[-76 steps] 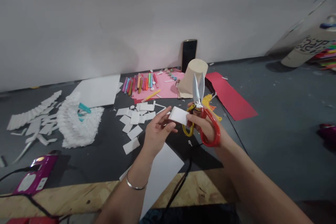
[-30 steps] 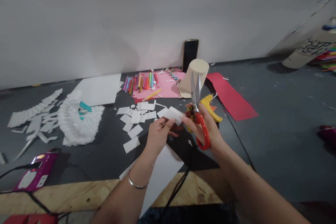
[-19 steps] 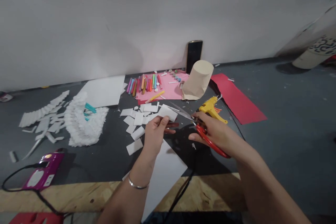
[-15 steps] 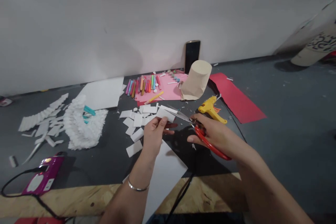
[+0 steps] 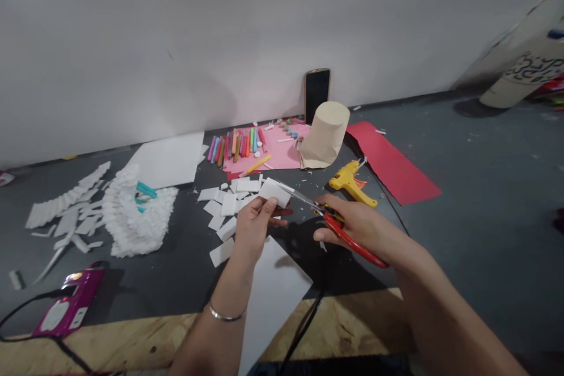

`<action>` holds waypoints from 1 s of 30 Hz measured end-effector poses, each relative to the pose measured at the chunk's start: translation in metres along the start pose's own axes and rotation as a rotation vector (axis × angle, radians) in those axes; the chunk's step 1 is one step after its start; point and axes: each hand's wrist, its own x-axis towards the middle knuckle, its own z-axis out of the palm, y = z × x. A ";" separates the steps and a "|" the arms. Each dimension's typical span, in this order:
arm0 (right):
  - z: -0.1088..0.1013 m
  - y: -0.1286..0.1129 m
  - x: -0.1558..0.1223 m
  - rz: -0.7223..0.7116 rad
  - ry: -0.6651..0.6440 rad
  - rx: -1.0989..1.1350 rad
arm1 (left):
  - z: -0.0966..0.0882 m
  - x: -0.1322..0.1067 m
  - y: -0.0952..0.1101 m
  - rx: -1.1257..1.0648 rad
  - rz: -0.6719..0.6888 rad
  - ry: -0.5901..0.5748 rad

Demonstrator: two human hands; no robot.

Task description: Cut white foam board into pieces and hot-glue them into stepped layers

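My left hand (image 5: 253, 223) pinches a small white foam piece (image 5: 273, 191) between thumb and fingers, held above the dark floor. My right hand (image 5: 359, 226) grips red-handled scissors (image 5: 335, 229) lying nearly flat. Their blades (image 5: 297, 194) point left and meet the right edge of the white piece. A silver bangle sits on my left wrist (image 5: 222, 312).
Several cut white pieces (image 5: 227, 205) lie just left of my hands, with a white sheet (image 5: 273, 291) below. A yellow glue gun (image 5: 350, 181), tan paper cone (image 5: 325, 134), pink sheet with markers (image 5: 247, 144), red paper (image 5: 390, 161) and a phone (image 5: 317, 93) sit beyond. A purple device (image 5: 66, 308) lies at left.
The scissors have swung down from upright to nearly flat, blades now pointing left at the white piece. My left hand has shifted slightly left and forward with the piece.
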 end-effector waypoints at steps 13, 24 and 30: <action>0.003 0.000 0.005 0.080 0.050 -0.066 | -0.001 0.000 0.001 -0.056 -0.022 -0.029; 0.005 0.000 0.005 0.029 0.015 -0.107 | 0.000 -0.002 0.000 -0.056 -0.053 -0.068; 0.006 0.001 0.006 -0.005 0.038 -0.071 | 0.000 -0.001 0.000 -0.088 -0.068 -0.066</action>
